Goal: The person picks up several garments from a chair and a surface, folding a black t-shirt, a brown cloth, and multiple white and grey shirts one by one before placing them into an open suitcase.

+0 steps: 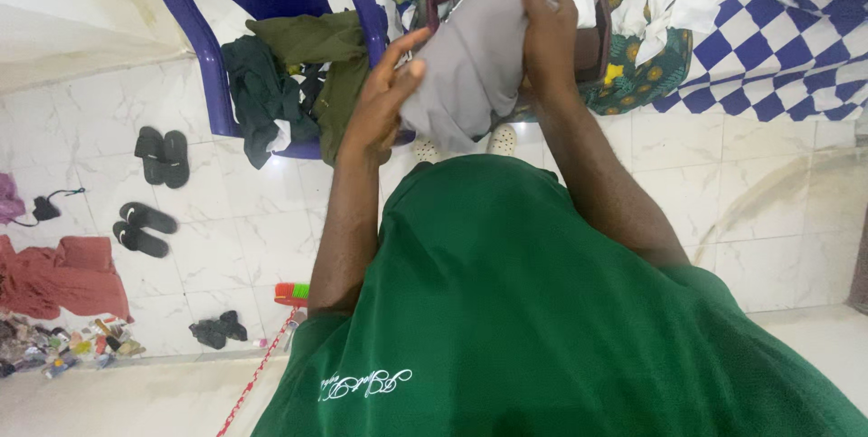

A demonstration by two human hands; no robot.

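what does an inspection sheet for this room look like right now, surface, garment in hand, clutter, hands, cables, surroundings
surface: white marbled tile floor, no table in view
job's things: grey garment held up in front of the person
clutter: dark green clothes heaped on the blue plastic chair; two pairs of black sandals; reddish cloth and small litter on the floor
hands: left hand against the garment's left edge, fingers spread; right hand gripping its top
cables: thin red cord across the floor; a dark cord at far left
surroundings: blue and white checked cloth, open dark red bag behind the garment
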